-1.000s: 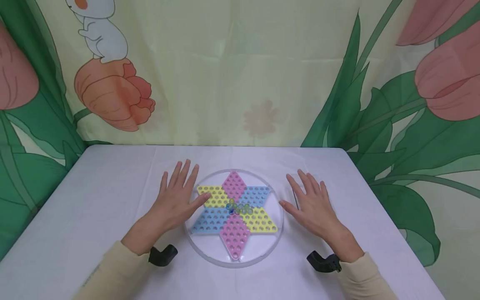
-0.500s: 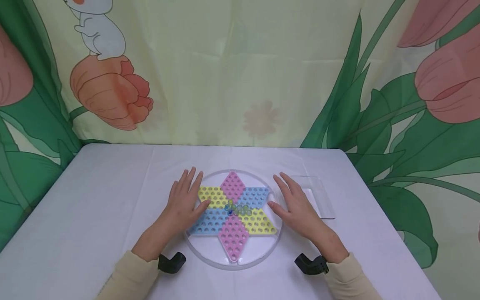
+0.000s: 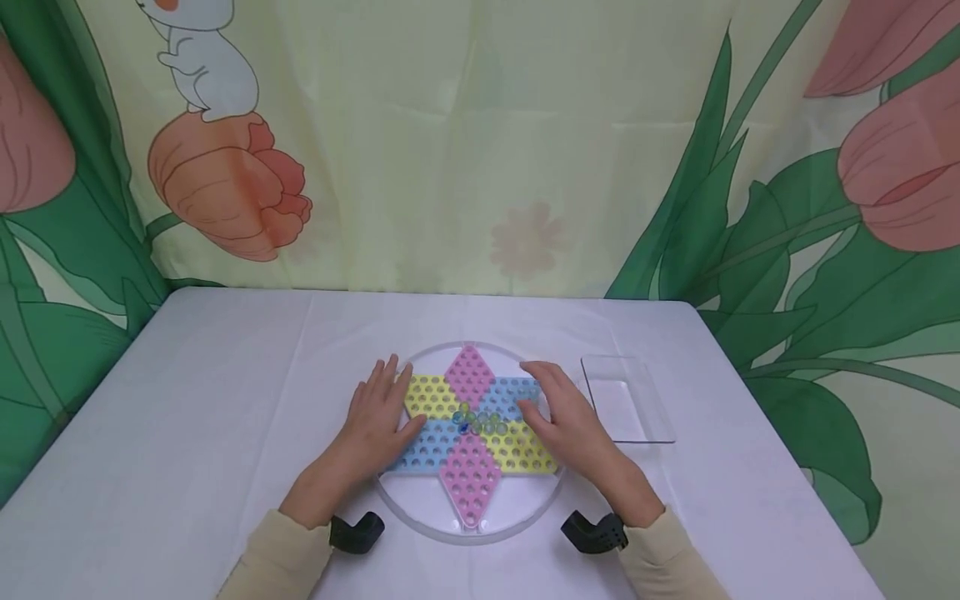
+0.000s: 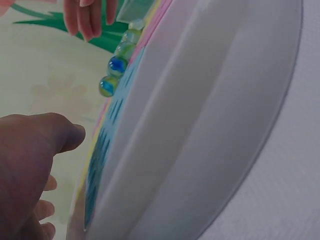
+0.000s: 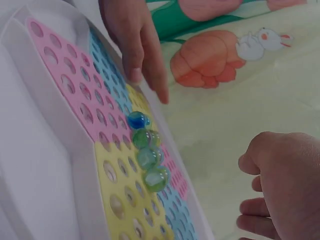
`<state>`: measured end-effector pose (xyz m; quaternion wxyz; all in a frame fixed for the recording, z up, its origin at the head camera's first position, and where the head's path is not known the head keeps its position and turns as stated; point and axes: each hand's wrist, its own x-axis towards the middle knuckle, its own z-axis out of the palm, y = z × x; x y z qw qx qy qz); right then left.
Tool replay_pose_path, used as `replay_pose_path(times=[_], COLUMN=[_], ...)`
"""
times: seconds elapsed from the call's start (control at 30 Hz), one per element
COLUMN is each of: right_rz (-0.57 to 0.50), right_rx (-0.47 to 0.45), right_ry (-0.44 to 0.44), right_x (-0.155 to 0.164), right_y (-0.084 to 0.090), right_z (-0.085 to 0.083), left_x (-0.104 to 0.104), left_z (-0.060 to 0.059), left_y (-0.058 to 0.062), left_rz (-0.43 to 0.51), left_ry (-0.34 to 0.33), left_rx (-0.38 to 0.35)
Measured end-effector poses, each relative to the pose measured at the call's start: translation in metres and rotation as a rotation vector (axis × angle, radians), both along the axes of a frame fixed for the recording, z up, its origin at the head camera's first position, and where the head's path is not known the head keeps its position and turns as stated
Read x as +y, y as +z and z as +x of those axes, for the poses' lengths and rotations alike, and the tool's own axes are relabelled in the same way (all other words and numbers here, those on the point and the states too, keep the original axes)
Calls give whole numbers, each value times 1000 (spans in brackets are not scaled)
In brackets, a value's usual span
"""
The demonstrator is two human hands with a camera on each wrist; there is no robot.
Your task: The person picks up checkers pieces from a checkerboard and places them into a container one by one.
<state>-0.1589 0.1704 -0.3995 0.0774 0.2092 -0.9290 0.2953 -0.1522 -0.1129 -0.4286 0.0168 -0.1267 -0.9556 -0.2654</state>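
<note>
Closer together than a second ago, the left hand [image 3: 375, 427] and right hand [image 3: 568, 421] now reach over the left and right edges of the round board [image 3: 470, 483], and the tray [image 3: 628, 412] at right shows whole. Behind the white, faintly creased worktop [image 3: 247, 400] hangs a pale yellow backdrop [image 3: 405, 167]: at left, a white rabbit [image 3: 213, 75] on an orange flower [image 3: 228, 187]; at right, pink tulips [image 3: 911, 167] and broad green leaves.

The left hand points far, fingers nearly straight, thumb stretched right; its grip is wide. The right hand angles far and left, fingers slightly bent, thumb apart; its grip is wide too. Whether either touches the board, I cannot tell.

The board, mid-worktop, has a clear rim around a pitted six-pointed star in yellow, blue and pink. Shiny green and blue marbles [image 3: 489, 425] cluster at its centre. The tray is clear, smooth and square.
</note>
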Motion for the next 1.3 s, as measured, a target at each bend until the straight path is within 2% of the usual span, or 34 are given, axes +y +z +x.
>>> replay_pose_path(times=[0.2, 0.43, 0.67, 1.0, 1.3], right_rz=[-87, -158, -176, -144, -129], right_rx=[-18, -17, -38, -20, -103], right_ry=[80, 136, 168, 177, 150], right_x=[-14, -25, -36, -33, -29], right_y=[-8, -25, -36, -31, -22], right_z=[0, -7, -8, -7, -8], left_x=[3, 4, 3, 6, 8], left_z=[7, 10, 15, 14, 11], left_y=[-13, -23, -27, -28, -27], left_rz=[-22, -89, -157, -169, -172], left_ry=[-23, 0, 36, 19, 10], left_rx=[-22, 65, 110, 150, 183])
